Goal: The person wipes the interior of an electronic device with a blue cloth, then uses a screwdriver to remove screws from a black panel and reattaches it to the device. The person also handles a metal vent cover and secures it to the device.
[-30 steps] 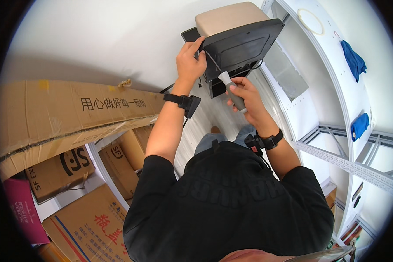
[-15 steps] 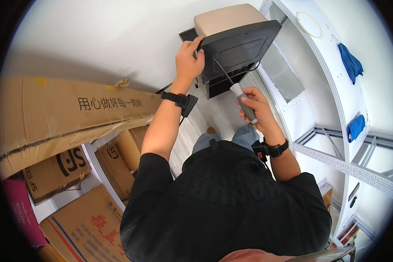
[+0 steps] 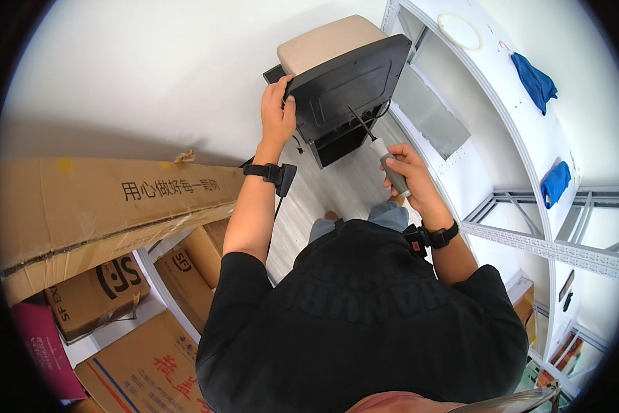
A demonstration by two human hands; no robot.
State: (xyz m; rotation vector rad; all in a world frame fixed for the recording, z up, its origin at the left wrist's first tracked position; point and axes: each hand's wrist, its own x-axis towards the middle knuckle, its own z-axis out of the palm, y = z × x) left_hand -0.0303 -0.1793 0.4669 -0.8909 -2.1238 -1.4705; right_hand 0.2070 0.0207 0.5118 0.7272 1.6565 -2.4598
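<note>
A black panel [image 3: 385, 63] with a raised rectangular outline stands tilted, a beige padded block [image 3: 331, 43] behind it. My left hand [image 3: 278, 118] grips the panel's left edge, fingers bent over the rim. In my right hand [image 3: 413, 177] is a screwdriver with a grey and white handle [image 3: 392, 167]. Its long dark shaft points up and left toward the panel's face. I cannot tell whether the tip touches the panel. Below the panel is a black open-fronted frame [image 3: 342, 143], with a dark cable [image 3: 298, 145] hanging beside it.
To my left lies a long cardboard box [image 3: 110, 180] above shelves with more cartons [image 3: 141, 368]. On the right stands a white shelving unit [image 3: 506, 131] with metal rails [image 3: 550, 246] and blue cloths [image 3: 534, 81]. A white wall [image 3: 151, 76] rises behind. The floor [image 3: 292, 230] is grey wood-look.
The whole view has shifted, so the panel and padded block appear lower and further left. Against the panel, the screwdriver's tip now lies further right. Both hands keep their hold.
</note>
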